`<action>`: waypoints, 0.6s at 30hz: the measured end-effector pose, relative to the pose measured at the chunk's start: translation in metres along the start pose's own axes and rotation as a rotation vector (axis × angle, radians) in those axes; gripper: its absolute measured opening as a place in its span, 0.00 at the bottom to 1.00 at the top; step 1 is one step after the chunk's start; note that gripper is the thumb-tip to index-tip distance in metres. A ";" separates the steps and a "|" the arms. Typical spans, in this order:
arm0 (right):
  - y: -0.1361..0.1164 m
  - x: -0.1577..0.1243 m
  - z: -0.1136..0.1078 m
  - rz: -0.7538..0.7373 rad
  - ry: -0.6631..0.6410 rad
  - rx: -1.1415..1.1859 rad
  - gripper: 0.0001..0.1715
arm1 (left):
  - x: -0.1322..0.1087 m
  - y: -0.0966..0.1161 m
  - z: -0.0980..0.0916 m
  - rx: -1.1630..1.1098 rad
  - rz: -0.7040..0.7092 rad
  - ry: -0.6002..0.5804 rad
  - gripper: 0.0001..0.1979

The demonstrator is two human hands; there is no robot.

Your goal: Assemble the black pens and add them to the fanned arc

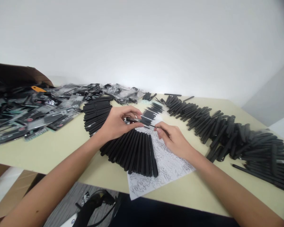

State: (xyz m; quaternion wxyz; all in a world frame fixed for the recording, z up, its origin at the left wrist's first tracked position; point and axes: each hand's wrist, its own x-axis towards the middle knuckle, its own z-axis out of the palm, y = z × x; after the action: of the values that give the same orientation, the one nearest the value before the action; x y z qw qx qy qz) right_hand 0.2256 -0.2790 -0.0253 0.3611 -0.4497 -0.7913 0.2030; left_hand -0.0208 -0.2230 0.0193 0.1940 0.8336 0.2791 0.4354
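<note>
Over the middle of the table, my left hand (123, 121) pinches a slim dark pen (136, 120) with a thin shaft running to the right. The fingers of my right hand (171, 137) are closed on the right end of that shaft. Below my left hand, black pen barrels (137, 151) lie side by side in a fan, partly on a scribbled sheet of paper (146, 186). Thin dark sticks (153, 110) lie in a row just beyond my hands. Their exact kind is too small to tell.
A long heap of black pens (203, 121) runs along the right side. Clear packets (59, 113) are piled at the left, with an orange piece (38, 89) among them, beside a dark box (16, 72). A white wall (144, 41) stands behind the table (94, 170).
</note>
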 end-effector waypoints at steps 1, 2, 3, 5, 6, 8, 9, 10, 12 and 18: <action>0.001 0.000 0.000 0.000 0.004 0.001 0.13 | 0.000 -0.001 -0.001 0.004 -0.005 0.010 0.18; 0.002 0.000 0.000 0.002 0.007 0.004 0.13 | 0.001 -0.001 -0.003 0.008 -0.006 0.022 0.18; 0.002 0.000 0.000 0.006 0.010 0.009 0.13 | 0.001 -0.001 -0.004 0.009 -0.004 0.034 0.18; 0.003 0.000 0.000 0.016 0.017 0.020 0.13 | 0.003 -0.001 -0.009 0.007 -0.008 0.051 0.17; 0.003 0.000 0.000 0.019 0.021 0.026 0.14 | 0.004 -0.001 -0.012 0.007 -0.016 0.054 0.17; 0.002 0.000 -0.001 0.022 0.026 0.035 0.14 | 0.005 -0.002 -0.018 0.003 -0.040 0.060 0.18; 0.002 0.000 -0.001 0.024 0.027 0.040 0.14 | 0.005 -0.003 -0.020 -0.004 -0.050 0.062 0.18; 0.002 0.000 -0.001 0.025 0.028 0.043 0.14 | 0.005 -0.005 -0.022 -0.011 -0.056 0.065 0.19; 0.002 0.000 -0.001 0.024 0.031 0.045 0.15 | 0.005 -0.006 -0.023 -0.015 -0.059 0.065 0.19; 0.002 0.001 -0.001 0.008 0.032 0.029 0.14 | 0.006 -0.002 -0.020 0.079 0.026 -0.027 0.12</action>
State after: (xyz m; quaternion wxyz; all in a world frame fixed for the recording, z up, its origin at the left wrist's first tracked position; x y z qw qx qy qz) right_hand 0.2271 -0.2774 -0.0259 0.3794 -0.4509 -0.7805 0.2089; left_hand -0.0351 -0.2160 0.0324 0.1589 0.8501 0.2824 0.4152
